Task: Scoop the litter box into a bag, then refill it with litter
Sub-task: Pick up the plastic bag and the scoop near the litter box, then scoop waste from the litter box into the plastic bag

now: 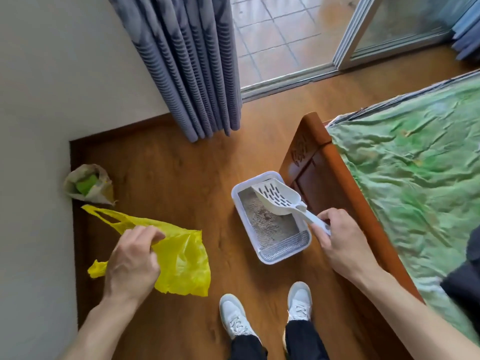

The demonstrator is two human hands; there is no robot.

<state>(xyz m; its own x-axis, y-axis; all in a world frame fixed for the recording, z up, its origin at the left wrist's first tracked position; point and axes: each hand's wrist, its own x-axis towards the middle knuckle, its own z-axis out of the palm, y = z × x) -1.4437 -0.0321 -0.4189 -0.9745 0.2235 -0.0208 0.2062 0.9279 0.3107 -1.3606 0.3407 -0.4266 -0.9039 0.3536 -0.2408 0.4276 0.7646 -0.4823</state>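
A white rectangular litter box [235,196] holding grey litter [262,222] sits on the wooden floor beside the bed frame. My right hand [340,240] grips the handle of a white slotted scoop [275,196], whose head hangs over the far half of the box. My left hand [132,261] holds a crumpled yellow plastic bag [181,258] above the floor, left of the box. A bag of litter [88,184] with a green scoop inside stands open in the corner by the wall.
A wooden bed frame [335,172] with a green sheet [415,172] fills the right side. Blue-grey curtains [192,68] hang at the back beside a sliding glass door [285,40]. My feet in white shoes [298,302] stand just behind the box. A white wall [33,152] lies to the left.
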